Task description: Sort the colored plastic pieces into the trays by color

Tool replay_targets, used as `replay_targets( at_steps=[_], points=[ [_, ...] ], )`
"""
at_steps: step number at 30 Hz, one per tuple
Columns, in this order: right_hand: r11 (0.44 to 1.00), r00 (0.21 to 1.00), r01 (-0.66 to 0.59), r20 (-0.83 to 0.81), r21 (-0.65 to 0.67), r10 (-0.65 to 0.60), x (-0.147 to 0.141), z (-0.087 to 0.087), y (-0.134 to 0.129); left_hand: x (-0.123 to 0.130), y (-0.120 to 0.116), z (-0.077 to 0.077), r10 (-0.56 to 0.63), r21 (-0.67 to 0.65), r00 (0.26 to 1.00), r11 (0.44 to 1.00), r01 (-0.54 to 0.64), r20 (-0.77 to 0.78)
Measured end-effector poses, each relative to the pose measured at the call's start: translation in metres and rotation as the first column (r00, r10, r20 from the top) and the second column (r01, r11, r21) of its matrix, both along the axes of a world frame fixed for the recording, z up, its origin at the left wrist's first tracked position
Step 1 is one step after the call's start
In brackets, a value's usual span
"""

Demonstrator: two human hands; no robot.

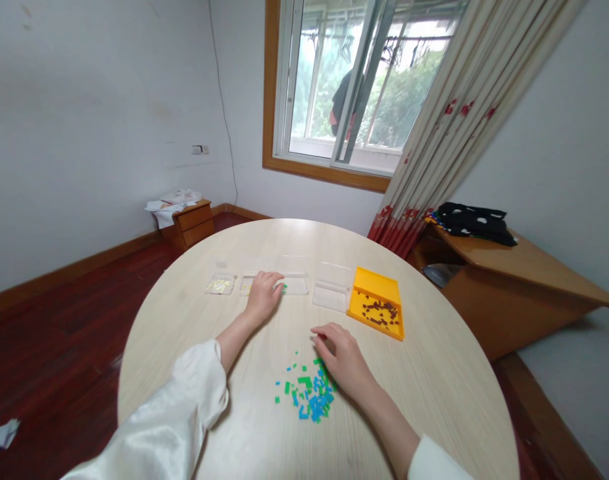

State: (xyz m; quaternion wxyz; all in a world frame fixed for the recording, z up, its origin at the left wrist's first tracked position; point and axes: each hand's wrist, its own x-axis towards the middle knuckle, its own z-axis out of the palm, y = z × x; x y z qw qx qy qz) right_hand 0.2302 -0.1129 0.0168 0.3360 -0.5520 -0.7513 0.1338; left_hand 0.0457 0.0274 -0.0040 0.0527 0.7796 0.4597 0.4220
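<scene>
A loose pile of small green and blue pieces (312, 393) lies on the round table near its front. My left hand (266, 295) is over a long clear box (298, 285); a few green pieces show beside its fingertips, and whether it grips one is too small to tell. My right hand (342, 353) rests just behind and right of the pile, fingers curled with thumb and forefinger near each other; anything between them is hidden. A small clear box with pale yellow pieces (220, 284) sits to the left.
An open yellow case (377, 283) holding dark brown pieces stands at the right, beside an open clear box (330, 296) with its lid up. Beyond the round table (294, 233) are a small cabinet (197, 221), a window and a wooden desk (549, 270) with dark cloth on it.
</scene>
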Motion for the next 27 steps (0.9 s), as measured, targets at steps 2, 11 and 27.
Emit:
replay_targets(
  at_steps=[2,11,27],
  points=[
    [1.000,1.000,0.004,0.015,-0.009,-0.004,0.004,-0.001,0.001,-0.001,-0.003,-0.001,-0.007,0.009,1.000,1.000,0.007,-0.005],
    [0.996,0.997,0.070,0.033,-0.053,-0.069,0.023,-0.006,0.010,0.005,-0.046,0.008,-0.273,-0.134,0.962,0.954,0.270,-0.006],
    [0.975,0.997,-0.045,-0.068,-0.216,0.031,0.025,0.008,0.005,-0.008,-0.081,0.018,-0.681,-0.507,0.732,0.629,0.590,0.006]
  ],
)
